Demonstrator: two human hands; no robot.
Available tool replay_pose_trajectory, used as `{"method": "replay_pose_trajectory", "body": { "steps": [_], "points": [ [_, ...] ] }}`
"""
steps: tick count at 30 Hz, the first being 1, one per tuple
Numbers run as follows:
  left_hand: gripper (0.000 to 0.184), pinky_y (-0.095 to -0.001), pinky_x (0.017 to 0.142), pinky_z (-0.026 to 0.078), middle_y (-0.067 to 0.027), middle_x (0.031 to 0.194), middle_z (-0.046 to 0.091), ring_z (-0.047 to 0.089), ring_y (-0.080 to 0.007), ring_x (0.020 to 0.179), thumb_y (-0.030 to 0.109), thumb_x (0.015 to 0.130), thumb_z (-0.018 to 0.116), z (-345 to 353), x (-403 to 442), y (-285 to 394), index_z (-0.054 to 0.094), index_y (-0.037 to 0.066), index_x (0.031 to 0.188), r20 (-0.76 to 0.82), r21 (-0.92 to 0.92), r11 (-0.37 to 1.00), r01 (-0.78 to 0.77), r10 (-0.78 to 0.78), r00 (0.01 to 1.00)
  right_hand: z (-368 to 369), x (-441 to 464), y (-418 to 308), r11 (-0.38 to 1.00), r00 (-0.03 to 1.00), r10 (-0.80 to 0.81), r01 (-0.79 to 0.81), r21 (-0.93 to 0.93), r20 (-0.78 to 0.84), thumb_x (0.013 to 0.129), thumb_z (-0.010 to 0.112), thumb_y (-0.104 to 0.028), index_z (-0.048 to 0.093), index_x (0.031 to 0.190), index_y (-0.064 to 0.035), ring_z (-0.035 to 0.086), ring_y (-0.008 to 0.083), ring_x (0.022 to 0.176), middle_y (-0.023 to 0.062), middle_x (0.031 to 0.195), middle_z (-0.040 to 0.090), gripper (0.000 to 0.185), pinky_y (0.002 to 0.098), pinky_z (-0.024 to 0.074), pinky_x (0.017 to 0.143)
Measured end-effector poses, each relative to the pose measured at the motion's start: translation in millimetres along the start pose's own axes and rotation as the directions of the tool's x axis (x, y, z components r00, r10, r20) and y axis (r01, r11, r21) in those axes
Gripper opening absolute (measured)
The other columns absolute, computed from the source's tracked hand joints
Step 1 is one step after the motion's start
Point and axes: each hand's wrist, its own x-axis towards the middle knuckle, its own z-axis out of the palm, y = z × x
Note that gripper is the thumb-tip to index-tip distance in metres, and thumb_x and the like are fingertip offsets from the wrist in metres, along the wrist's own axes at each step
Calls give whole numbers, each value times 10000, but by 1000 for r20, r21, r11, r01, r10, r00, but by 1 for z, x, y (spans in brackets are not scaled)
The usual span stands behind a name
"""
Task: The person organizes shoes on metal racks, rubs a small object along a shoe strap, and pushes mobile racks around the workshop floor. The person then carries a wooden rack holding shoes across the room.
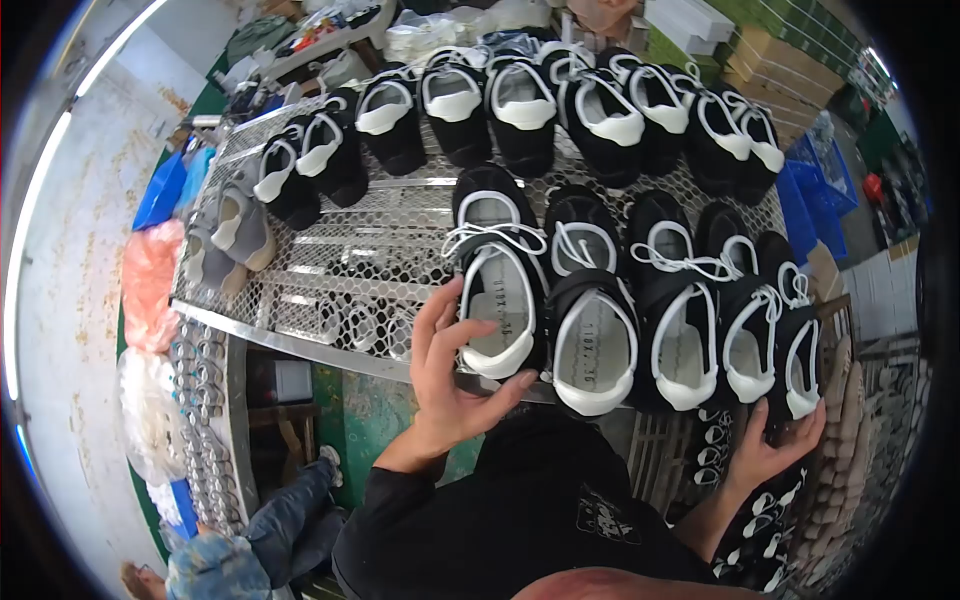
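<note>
At centre, touching black shoe [502, 285] with spread left hand [448, 392]; at right, touching end shoe [801, 352] with spread right hand [772, 452].

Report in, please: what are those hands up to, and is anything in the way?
Left hand at back of leftmost near shoe. Right hand at back of rightmost near shoe. Three more shoes between them; nothing visibly blocking either hand.

Blk shoes [585, 290], wht laces [495, 237], gry pair [243, 228], slvr hex-mesh shelf [345, 235]
</note>
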Motion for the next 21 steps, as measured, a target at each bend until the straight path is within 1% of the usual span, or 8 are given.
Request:
{"method": "replay_pose_trajectory", "body": {
  "steps": [3,4,12,15,17,19,20,21],
  "points": [
    [537,-514,1076,428,-285,1410,427,487,-428,1312,145,674,895,1,-5,-3,596,8,1099,-72,-74,997,-18,12,997,5,4,3,999,999,-33,33,-4,22,870,679,60,303,1476,30,420,312,1358,218,1475,402,714,432,307,1145],
    [531,-499,1060,449,-287,1394,447,510,-417,1295,145,675,895,-1,-6,-2,600,10,1095,-69,1,1000,-27,27,997,7,6,4,998,998,-57,58,-20,34,870,684,53,305,1479,28,412,315,1370,208,1482,399,718,435,297,1155],
    [604,-427,979,511,-275,1294,536,586,-365,1191,208,645,900,2,-17,-2,603,2,1128,-190,42,995,-94,101,977,22,3,-1,999,995,1,-5,38,100,882,698,-1,267,1520,12,387,306,1389,188,1515,355,770,423,284,1162],
    [598,-430,972,511,-269,1283,544,598,-365,1162,229,660,884,4,-15,1,602,-3,1134,-147,62,996,-62,71,987,22,7,6,1000,995,-2,3,-9,102,896,691,-26,243,1536,12,392,300,1382,187,1516,350,783,410,292,1152],
    [715,-444,983,461,-310,1283,527,557,-385,1177,385,685,829,1,-15,0,567,-29,1204,-8,208,969,-134,139,990,25,4,8,996,996,-65,69,-59,67,909,683,-46,241,1537,13,396,299,1380,189,1522,344,770,408,302,1147],
    [791,-438,933,520,-279,1293,534,575,-393,1165,499,727,847,-3,-6,4,574,-34,1245,-56,184,975,-121,133,990,28,4,11,996,996,-69,72,-55,53,932,660,-64,242,1533,24,389,305,1389,197,1538,327,737,418,311,1150],
    [903,-449,947,507,-294,1304,520,546,-414,1204,700,772,713,2,-11,-3,563,-55,1244,-225,-72,996,-48,31,974,29,4,14,992,993,-102,105,-68,52,936,656,-69,243,1531,27,386,308,1392,200,1542,323,731,421,310,1152],
    [875,-460,965,491,-280,1290,544,551,-415,1200,714,860,569,-7,-10,-7,554,-69,1249,-271,-70,998,2,-21,962,29,5,17,987,990,-135,139,-85,48,940,653,-74,243,1529,31,383,311,1396,204,1546,318,725,424,309,1154]
  ]
}}
